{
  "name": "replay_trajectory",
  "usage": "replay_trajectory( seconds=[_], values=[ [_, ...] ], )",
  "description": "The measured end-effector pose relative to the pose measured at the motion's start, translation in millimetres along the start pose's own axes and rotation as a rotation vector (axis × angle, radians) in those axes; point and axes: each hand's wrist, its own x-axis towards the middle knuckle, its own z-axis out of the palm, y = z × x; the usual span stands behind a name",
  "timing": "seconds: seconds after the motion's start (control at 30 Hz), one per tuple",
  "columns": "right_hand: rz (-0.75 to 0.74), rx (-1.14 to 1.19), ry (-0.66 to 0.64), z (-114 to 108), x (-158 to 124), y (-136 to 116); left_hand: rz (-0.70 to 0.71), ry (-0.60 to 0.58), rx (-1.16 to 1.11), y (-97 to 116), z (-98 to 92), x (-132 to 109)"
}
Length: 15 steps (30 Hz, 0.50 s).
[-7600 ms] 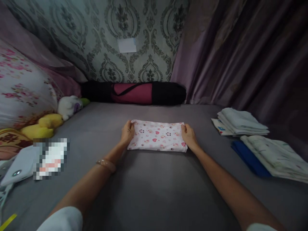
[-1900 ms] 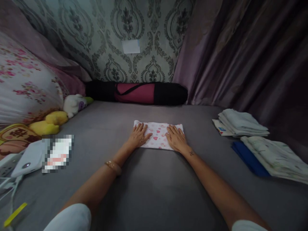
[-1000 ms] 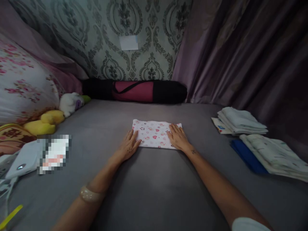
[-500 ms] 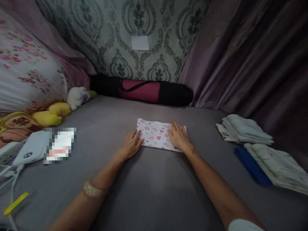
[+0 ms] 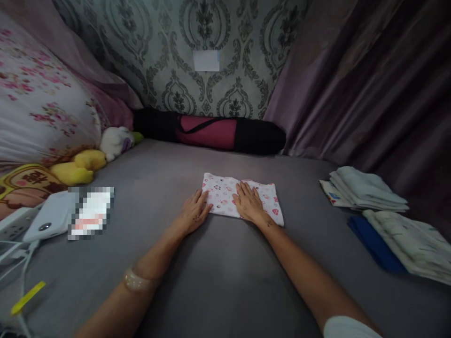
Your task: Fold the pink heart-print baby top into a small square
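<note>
A folded white cloth (image 5: 225, 192) with pink and red prints lies flat on the grey bed surface (image 5: 225, 263) in the middle of the head view. My left hand (image 5: 195, 211) rests at the cloth's left edge, its fingers apart and the fingertips on the fabric. Flat on the middle of the cloth is my right hand (image 5: 249, 202), with fingers spread. The cloth's right part, with a red heart near the corner, shows beyond that hand.
Folded cloths (image 5: 369, 190) and a pale pile (image 5: 412, 244) beside a blue cloth (image 5: 377, 244) lie at right. A black and maroon bag (image 5: 207, 131) lies along the wall. Plush toys (image 5: 73, 171), a white device (image 5: 52, 216) and cables are at left.
My right hand has slid left from the cloth's right part to its middle, uncovering the right end. My left hand has hardly moved. The view has shifted slightly.
</note>
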Motion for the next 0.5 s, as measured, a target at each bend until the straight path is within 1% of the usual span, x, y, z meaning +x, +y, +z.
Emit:
replay_trajectory(
  seconds=[0.2,0.3,0.37,0.4,0.5],
  values=[
    [0.003,0.002,-0.022,-3,0,-1,-0.011,-0.017,-0.028,1,-3.6,-1],
    [0.02,0.01,-0.089,-13,3,-4,-0.009,-0.017,-0.044,1,-1.9,0],
    [0.035,0.024,-0.106,-24,10,-11,0.004,0.011,-0.058,-1,0.8,1],
    [0.036,0.035,-0.083,-29,14,-17,0.01,0.033,-0.068,-2,2.3,2],
    [0.007,0.083,0.057,-37,28,-40,0.012,0.103,-0.105,-5,5.8,4]
  ],
)
